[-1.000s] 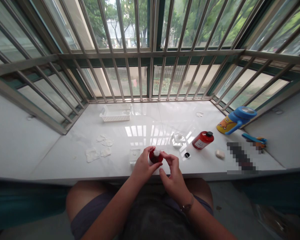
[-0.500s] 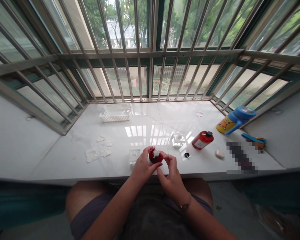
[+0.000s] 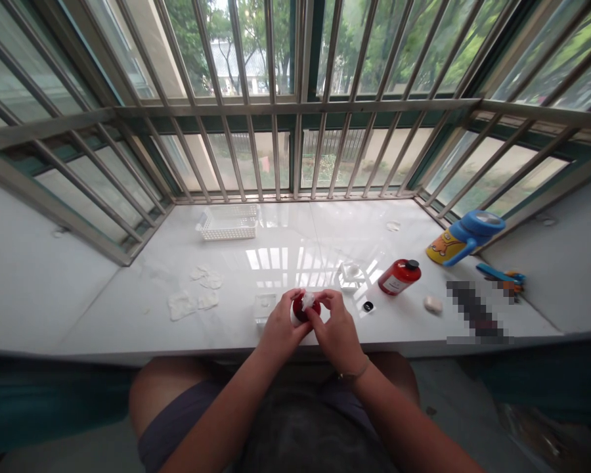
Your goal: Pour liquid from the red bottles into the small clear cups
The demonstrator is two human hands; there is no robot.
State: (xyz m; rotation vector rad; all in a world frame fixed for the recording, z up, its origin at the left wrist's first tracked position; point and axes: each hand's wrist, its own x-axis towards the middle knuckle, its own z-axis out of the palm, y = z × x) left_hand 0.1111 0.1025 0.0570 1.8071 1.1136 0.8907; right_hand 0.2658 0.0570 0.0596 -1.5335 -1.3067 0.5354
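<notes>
You've got the bottle [image 3: 299, 309] in your left hand [image 3: 280, 326], right over the counter's [image 3: 128, 338] near edge, just beside the clear box [image 3: 264, 309]; whether its base rests there, can't tell. Long axis looks roughly upright, white top [image 3: 308, 300] facing you. Your left fingers curl round the body, thumb on the near side. And here's your right hand [image 3: 339, 328], the nearer to that top: thumb on its near right, index beyond it, the top just left of the gap between them. Fingers bent and drawn close, but a firm pinch? Can't tell. Half a second ago that thumb hung clear below the bottle; now it's up over the red shoulder, wrist swung in.
</notes>
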